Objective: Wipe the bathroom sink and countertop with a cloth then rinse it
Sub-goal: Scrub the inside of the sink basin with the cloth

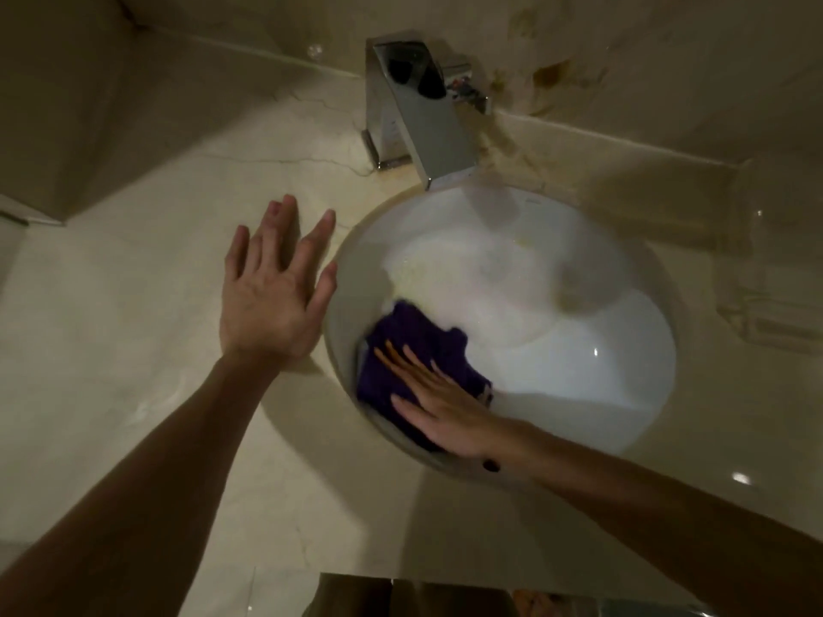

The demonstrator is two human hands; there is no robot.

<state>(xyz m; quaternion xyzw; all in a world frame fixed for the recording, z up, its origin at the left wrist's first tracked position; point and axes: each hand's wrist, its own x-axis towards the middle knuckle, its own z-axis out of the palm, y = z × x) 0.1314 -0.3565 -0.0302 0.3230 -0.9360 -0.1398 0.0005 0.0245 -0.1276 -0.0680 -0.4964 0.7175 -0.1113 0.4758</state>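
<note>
A round white sink (579, 349) is set in a beige marble countertop (111, 349). A purple cloth (414, 349) lies against the sink's near-left inner wall. My right hand (441, 403) presses flat on the cloth with the fingers stretched out toward the left. My left hand (276, 296) rests flat on the countertop just left of the sink rim, fingers spread, holding nothing. A square chrome faucet (423, 118) stands behind the sink with its spout over the basin; no water stream is clearly visible.
The beige wall (668, 60) behind the faucet shows brown stains. A clear soap dish (766, 313) sits on the counter right of the sink. A wall corner stands at the far left. The counter's front edge runs along the bottom.
</note>
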